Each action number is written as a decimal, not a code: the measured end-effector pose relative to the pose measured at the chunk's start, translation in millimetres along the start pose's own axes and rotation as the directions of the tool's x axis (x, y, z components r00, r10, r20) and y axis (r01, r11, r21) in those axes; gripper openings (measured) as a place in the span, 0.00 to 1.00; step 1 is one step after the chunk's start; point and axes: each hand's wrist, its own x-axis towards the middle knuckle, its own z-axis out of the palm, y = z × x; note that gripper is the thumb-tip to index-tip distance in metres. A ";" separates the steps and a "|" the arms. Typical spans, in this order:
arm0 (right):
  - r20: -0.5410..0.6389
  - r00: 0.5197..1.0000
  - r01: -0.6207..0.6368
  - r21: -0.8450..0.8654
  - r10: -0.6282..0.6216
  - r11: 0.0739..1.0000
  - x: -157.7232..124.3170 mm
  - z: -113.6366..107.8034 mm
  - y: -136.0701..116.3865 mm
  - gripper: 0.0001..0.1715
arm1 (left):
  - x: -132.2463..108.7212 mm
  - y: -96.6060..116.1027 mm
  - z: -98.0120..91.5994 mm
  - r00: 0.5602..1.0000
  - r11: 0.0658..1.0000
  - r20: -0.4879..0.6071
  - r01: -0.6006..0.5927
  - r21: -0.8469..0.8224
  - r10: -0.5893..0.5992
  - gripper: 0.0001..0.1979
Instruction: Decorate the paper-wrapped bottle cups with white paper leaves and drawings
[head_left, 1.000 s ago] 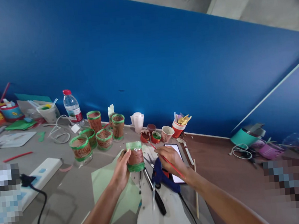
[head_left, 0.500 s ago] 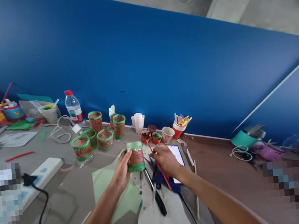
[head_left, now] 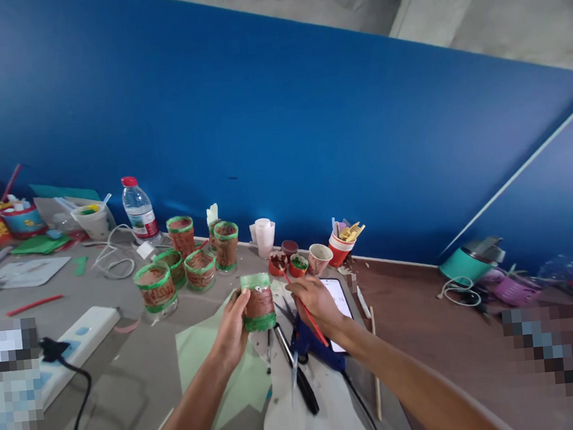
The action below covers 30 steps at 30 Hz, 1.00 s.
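My left hand [head_left: 233,323] is closed around a cup [head_left: 259,303] painted brown in the middle with green bands at both ends. Between the fingers of my right hand [head_left: 314,301] is a thin red paintbrush [head_left: 315,323]. Its far end points into a small pot of brown paint [head_left: 277,263]; the tip itself is hard to make out. Beside that pot stands a small pot of green paint [head_left: 299,263]. Below my hands lie a blue glue gun [head_left: 311,347] and a black-handled tool [head_left: 306,390] on white paper.
Several brown and green painted cups [head_left: 156,290] stand at the back left, near a water bottle [head_left: 140,211]. A white power strip [head_left: 84,343] lies left. A phone [head_left: 338,297] is partly under my right hand. Along the blue partition [head_left: 277,109] stand a paint-stained cup [head_left: 320,259] and a red cup of sticks [head_left: 340,249].
The brush in my right hand has shifted up a little, its tip end now at the brown paint pot. My left hand keeps the cup nearly where it was.
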 end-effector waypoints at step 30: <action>-0.097 0.988 -0.089 0.270 0.118 0.959 -28.0 -26.2 -0.7 0.15 | 3.4 -2.7 -3.2 0.999 1.000 0.022 0.023 -0.008 -0.023 0.18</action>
